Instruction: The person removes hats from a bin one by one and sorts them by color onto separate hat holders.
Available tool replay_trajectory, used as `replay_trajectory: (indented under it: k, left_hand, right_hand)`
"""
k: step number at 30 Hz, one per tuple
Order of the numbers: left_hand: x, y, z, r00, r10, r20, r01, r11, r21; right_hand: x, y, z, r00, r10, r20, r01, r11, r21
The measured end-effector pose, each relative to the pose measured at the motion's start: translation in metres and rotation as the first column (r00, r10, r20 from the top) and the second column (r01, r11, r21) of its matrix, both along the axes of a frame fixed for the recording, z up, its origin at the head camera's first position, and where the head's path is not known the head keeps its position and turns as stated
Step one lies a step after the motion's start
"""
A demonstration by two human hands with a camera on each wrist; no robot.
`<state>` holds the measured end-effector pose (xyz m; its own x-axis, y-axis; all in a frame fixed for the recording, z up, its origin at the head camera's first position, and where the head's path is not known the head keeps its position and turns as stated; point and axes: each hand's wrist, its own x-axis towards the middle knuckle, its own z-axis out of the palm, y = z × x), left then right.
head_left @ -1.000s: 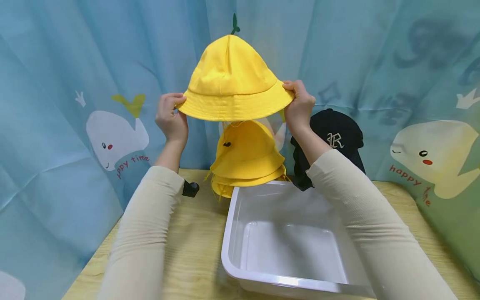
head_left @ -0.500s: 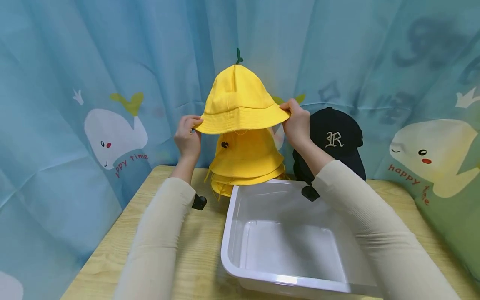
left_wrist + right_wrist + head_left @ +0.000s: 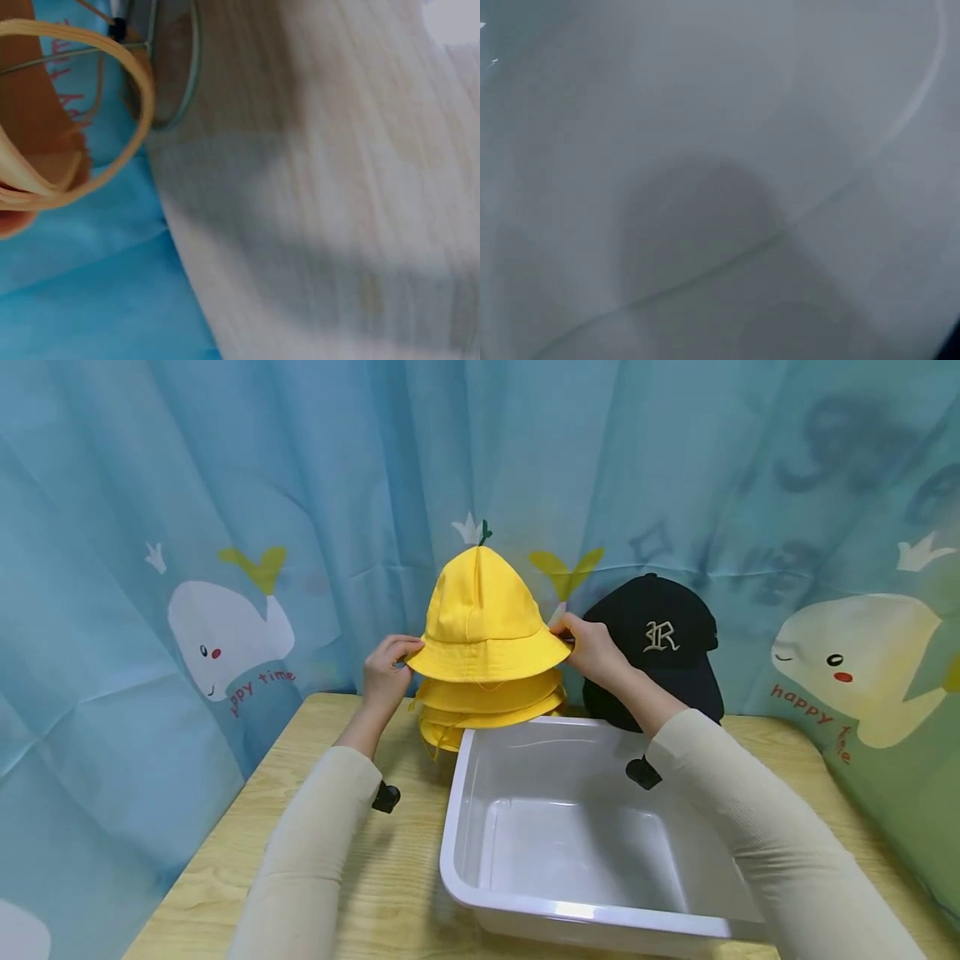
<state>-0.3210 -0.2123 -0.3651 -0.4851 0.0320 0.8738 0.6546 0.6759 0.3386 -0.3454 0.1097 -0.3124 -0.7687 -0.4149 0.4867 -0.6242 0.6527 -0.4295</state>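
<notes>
A yellow bucket hat [image 3: 483, 610] with a green sprout on its crown is held upright by its brim. My left hand [image 3: 386, 668] pinches the brim's left side, and my right hand [image 3: 594, 652] pinches the right side. Directly beneath it, more yellow hats [image 3: 487, 697] are stacked, their crowns covered by the held one. In the left wrist view a yellow hat brim [image 3: 142, 90] curves at upper left, near a wire frame [image 3: 193, 75]. Only a blurred pale grey surface [image 3: 705, 75] shows in the right wrist view.
A black cap [image 3: 652, 618] with a stitched R stands right of the hats. In front, a white plastic bin [image 3: 453, 852] sits on the wooden table [image 3: 300, 777]. A blue whale-print curtain [image 3: 315, 485] hangs behind and along the sides.
Both hands have lowered the yellow bucket hat from in front of the curtain down over the stacked hats, shifting it slightly right. The grip on its brim has stayed.
</notes>
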Motion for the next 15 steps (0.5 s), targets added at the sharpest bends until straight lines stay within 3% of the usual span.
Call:
replay_trajectory:
  k: [3,7,11,15]
  left_hand:
    - [0.004,-0.007,-0.009,0.997,0.008,0.080,-0.007,1.000,-0.017]
    - [0.005,-0.013,-0.023,0.993,0.011,0.117,-0.005,0.999,-0.046]
    - [0.007,-0.017,-0.039,0.988,0.002,0.156,0.006,0.999,-0.049]
    - [0.011,-0.019,-0.051,0.971,0.001,0.241,0.009,0.999,-0.044]
  right_hand:
    - [0.000,0.003,-0.007,1.000,-0.002,0.029,0.000,0.998,0.060]
    - [0.004,0.002,-0.012,0.998,-0.013,0.061,0.002,0.985,0.171]
    - [0.006,-0.005,-0.016,0.996,0.002,0.088,-0.030,0.946,0.323]
    - [0.006,-0.012,-0.018,0.993,-0.012,0.120,-0.039,0.911,0.411]
